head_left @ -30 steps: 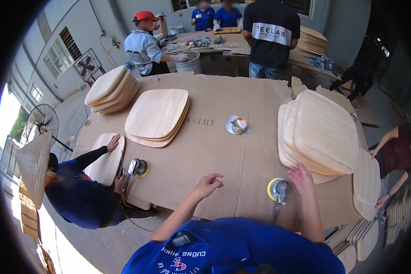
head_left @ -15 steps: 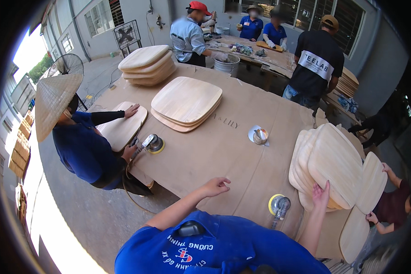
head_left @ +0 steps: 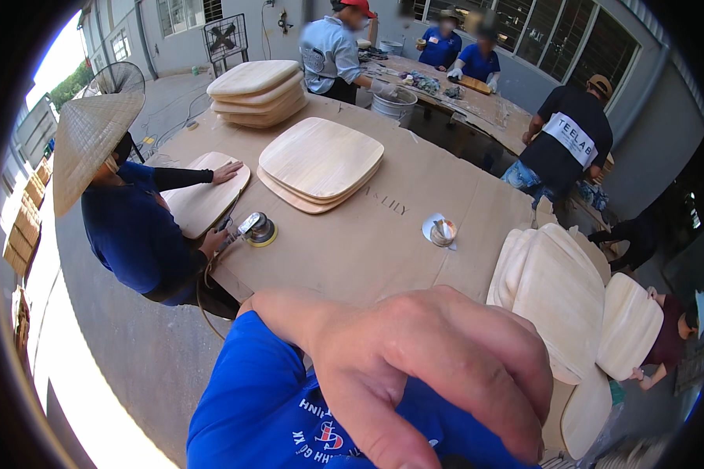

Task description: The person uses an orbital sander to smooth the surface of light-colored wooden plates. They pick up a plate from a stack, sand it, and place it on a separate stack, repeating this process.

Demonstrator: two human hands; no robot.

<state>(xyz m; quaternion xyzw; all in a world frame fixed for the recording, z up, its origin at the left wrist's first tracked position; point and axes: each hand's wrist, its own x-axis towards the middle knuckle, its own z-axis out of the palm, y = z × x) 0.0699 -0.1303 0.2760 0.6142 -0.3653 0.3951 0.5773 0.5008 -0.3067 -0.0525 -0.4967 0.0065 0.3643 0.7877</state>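
My left hand (head_left: 446, 352) is raised close in front of the view, large, over my blue shirt (head_left: 242, 383). Its fingers are bent, with the thumb apart from them; nothing shows between them. Behind it, the near part of the cardboard-covered table (head_left: 328, 266) is hidden. My right hand does not show. To the right of my left hand leans a stack of pale rounded wooden boards (head_left: 559, 297). A small open tin (head_left: 443, 231) sits on a white scrap beyond the hand.
A co-worker in a conical hat (head_left: 94, 148) stands at left, one hand on a wooden board (head_left: 199, 199), the other at a sander (head_left: 260, 229). More board stacks (head_left: 321, 156) lie on the table. At right, a person (head_left: 665, 336) holds a board (head_left: 630, 316).
My left hand has come up from above the table to close before the view, covering the near sander. My right hand has left the board stack and gone from sight. The view has shifted slightly.
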